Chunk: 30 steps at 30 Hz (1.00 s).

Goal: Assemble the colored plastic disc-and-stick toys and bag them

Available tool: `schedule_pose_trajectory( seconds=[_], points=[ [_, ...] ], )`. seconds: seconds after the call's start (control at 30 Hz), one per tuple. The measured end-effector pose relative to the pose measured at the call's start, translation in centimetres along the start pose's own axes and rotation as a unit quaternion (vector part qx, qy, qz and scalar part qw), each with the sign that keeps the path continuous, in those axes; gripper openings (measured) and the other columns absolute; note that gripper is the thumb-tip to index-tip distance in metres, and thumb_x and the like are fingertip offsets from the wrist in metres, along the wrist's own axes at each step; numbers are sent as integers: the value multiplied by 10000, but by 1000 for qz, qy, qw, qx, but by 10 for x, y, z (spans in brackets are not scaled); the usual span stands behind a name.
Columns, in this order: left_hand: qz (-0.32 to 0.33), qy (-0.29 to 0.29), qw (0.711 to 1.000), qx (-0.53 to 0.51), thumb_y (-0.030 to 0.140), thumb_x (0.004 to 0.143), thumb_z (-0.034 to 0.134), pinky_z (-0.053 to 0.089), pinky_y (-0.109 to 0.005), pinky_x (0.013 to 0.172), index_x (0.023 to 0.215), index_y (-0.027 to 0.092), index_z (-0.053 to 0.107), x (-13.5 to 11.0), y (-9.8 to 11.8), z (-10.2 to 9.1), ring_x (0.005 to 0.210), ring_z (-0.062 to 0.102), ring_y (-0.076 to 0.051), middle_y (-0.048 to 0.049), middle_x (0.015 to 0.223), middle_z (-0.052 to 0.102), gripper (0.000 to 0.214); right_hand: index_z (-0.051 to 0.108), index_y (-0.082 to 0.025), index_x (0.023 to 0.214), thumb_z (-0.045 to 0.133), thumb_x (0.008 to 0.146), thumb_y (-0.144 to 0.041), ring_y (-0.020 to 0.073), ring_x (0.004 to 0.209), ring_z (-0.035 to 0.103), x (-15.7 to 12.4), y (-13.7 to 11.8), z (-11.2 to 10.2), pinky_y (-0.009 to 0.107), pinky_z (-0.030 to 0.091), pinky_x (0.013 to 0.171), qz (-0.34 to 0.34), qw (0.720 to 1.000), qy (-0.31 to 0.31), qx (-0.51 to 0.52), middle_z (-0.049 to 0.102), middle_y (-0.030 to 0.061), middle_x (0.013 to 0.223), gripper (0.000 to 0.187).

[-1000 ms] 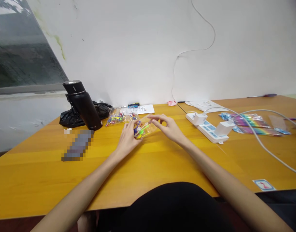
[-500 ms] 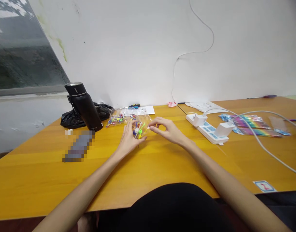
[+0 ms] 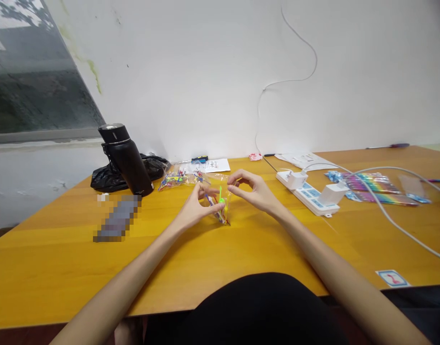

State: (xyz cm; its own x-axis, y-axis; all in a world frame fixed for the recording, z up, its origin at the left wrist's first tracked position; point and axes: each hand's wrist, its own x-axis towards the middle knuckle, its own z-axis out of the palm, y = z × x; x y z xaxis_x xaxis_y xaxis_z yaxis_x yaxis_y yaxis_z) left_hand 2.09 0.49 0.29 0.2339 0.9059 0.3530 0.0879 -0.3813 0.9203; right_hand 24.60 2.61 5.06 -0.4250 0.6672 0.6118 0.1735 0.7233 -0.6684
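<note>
Right of the black bottle (image 3: 128, 167), the person's left hand (image 3: 196, 208) grips a clear bag of colourful parts (image 3: 222, 206) at the tabletop (image 3: 176, 278); the right hand (image 3: 257, 192), farther from the bottle, narrowly pinches the bag's edge

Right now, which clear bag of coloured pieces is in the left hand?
The nearer bag, gripped by the left hand; the other bagged pieces lie farther back, near the white paper.

On the desk (image 3: 184, 268), a bottle (image 3: 129, 165) is placed left of the held bag (image 3: 222, 203), a power strip (image 3: 310, 194) right of it, and paper (image 3: 220, 166) behind it
</note>
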Motion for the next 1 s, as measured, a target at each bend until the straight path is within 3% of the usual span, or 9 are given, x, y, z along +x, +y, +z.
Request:
schedule_pose_trajectory(
  seconds=[0.13, 0.3, 0.43, 0.67, 0.77, 1.0],
  points=[
    [-8, -30, 999, -43, 362, 763, 823, 532, -408, 868, 1177, 276, 567, 1, 7, 2, 931, 671, -208, -54, 1027, 681, 495, 660, -222, 1002, 653, 928, -378, 197, 958, 662, 0, 3, 0, 371, 538, 896, 24, 999, 26, 20, 696, 50, 1014, 173],
    [41, -8, 999, -17, 386, 869, 713, 539, -317, 852, 1080, 230, 682, 1, 16, 2, 1042, 644, -204, -75, 1112, 670, 265, 624, -222, 1113, 653, 928, -421, 205, 939, 702, 0, 3, 1, 377, 555, 899, 38, 997, 39, 48, 725, 59, 991, 274],
    [41, 7, 998, -36, 404, 899, 677, 561, -293, 812, 1045, 213, 695, 1, 16, 2, 1043, 660, -208, -75, 1085, 695, 241, 629, -214, 1129, 612, 956, -436, 189, 820, 714, 0, 1, 1, 369, 558, 856, 39, 998, 34, 34, 751, 49, 907, 282],
    [14, 37, 998, -57, 425, 873, 706, 577, -266, 710, 1082, 218, 659, 2, 17, 1, 828, 664, -157, -30, 899, 678, 298, 663, -211, 1048, 612, 957, -458, 189, 766, 732, 0, 3, 2, 348, 563, 792, 43, 998, 41, 12, 758, 33, 812, 268],
    [28, 52, 997, -45, 411, 868, 712, 575, -260, 719, 1036, 219, 664, 2, 19, 0, 872, 663, -163, -33, 926, 680, 260, 655, -210, 1011, 595, 962, -476, 185, 723, 724, -1, 0, 3, 347, 566, 754, 55, 997, 31, 34, 755, 32, 779, 278],
    [11, 83, 994, -75, 409, 846, 729, 584, -280, 648, 988, 206, 635, 3, 18, -3, 838, 702, -192, -55, 977, 718, 265, 635, -234, 1148, 705, 886, -428, 199, 858, 702, -1, 0, 3, 386, 540, 841, 65, 997, -35, 18, 752, 39, 915, 334]
  ],
)
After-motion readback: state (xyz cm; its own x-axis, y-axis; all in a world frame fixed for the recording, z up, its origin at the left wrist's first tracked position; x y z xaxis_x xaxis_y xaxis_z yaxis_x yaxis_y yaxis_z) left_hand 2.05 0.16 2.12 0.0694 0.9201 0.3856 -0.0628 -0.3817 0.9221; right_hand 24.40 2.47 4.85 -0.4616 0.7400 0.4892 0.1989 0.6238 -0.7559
